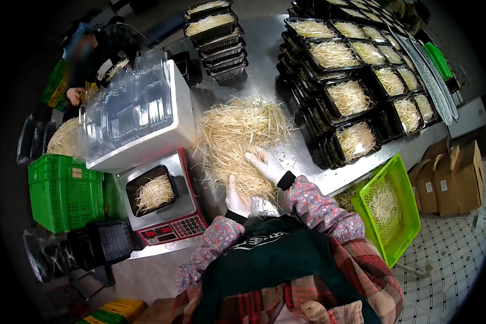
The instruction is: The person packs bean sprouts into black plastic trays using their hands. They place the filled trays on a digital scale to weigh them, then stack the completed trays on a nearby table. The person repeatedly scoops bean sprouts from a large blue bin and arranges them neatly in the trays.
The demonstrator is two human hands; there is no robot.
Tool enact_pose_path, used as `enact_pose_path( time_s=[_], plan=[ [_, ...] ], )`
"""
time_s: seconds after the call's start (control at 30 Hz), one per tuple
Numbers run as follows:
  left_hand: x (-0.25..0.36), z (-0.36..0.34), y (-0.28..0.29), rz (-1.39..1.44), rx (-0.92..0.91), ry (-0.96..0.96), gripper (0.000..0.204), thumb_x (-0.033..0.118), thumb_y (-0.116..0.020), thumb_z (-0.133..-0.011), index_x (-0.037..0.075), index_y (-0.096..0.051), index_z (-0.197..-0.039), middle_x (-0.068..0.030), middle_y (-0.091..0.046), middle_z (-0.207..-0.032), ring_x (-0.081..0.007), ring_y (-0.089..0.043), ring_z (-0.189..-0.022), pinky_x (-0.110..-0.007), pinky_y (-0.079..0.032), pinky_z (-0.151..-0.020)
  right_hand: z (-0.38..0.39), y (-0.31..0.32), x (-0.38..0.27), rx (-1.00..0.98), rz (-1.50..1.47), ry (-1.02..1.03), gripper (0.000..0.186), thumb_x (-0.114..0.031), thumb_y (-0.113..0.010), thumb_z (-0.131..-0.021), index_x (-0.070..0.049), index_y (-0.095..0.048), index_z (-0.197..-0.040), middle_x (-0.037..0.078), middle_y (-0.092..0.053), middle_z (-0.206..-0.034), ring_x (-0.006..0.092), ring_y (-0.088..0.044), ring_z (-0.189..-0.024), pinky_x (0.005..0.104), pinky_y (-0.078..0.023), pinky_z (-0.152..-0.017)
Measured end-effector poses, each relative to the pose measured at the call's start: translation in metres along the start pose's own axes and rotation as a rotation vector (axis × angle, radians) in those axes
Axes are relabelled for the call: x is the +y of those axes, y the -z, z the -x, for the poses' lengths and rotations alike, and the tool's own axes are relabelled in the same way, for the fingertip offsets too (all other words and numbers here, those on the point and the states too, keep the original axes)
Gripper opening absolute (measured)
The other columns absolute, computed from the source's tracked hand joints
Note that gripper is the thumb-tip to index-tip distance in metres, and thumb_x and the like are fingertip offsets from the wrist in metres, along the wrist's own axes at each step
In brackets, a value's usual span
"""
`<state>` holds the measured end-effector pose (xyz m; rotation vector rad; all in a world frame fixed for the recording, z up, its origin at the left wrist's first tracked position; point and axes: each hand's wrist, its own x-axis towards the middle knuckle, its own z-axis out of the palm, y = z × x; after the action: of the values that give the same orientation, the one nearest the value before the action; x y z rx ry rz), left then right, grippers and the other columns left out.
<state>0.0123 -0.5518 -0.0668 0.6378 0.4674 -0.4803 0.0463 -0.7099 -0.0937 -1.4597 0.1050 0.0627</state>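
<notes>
Pale sprouts: a loose heap of thin, straw-coloured bean sprouts (237,137) lies on the grey steel surface (264,59), straight ahead of the person.
Right hand: the white-gloved right hand (265,164) rests flat on the near edge of the heap, fingers spread.
Left hand: the white-gloved left hand (236,198) sits just below the heap, curled at its near edge with strands across it; whether it pinches any I cannot tell.
Scale: a steel weighing scale with a red keypad front (167,218) stands left of the hands, carrying a black plastic tray of sprouts (152,190).
Filled trays: stacked black trays of sprouts (356,97) crowd the right of the surface.
Crates: a lime-green mesh crate (391,208) leans at the right edge; a dark green crate (62,191) stands far left.
</notes>
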Motion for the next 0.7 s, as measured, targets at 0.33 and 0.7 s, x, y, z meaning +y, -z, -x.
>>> enact_pose_path(
  time_s=[0.33,0.7],
  plan=[
    [0.035,0.026,0.096,-1.922,-0.325,-0.315,0.094,0.039,-0.085,-0.065,0.01,-0.041,-0.144,-0.0202,-0.04,-0.146,-0.0325,-0.042,-0.134,-0.048,-0.043,-0.101,0.08,0.033,-0.023,0.017,1.165,-0.052,0.134,-0.06,-0.084,-0.056,-0.015,-0.008,-0.156,0.027,-0.008,-0.158,0.046,-0.009,-0.146,0.0634,-0.01,-0.114],
    [0.041,-0.081,-0.023,-2.368,-0.285,-0.131,0.112,0.033,-0.084,-0.063,0.012,-0.02,-0.152,-0.0224,-0.036,-0.148,-0.0365,-0.057,-0.117,-0.045,-0.051,-0.092,0.01,0.044,-0.002,-0.169,1.368,-0.042,0.089,-0.025,-0.079,-0.068,-0.008,-0.034,-0.143,0.022,-0.059,-0.121,0.0349,-0.061,-0.109,0.0418,-0.052,-0.084]
  ],
)
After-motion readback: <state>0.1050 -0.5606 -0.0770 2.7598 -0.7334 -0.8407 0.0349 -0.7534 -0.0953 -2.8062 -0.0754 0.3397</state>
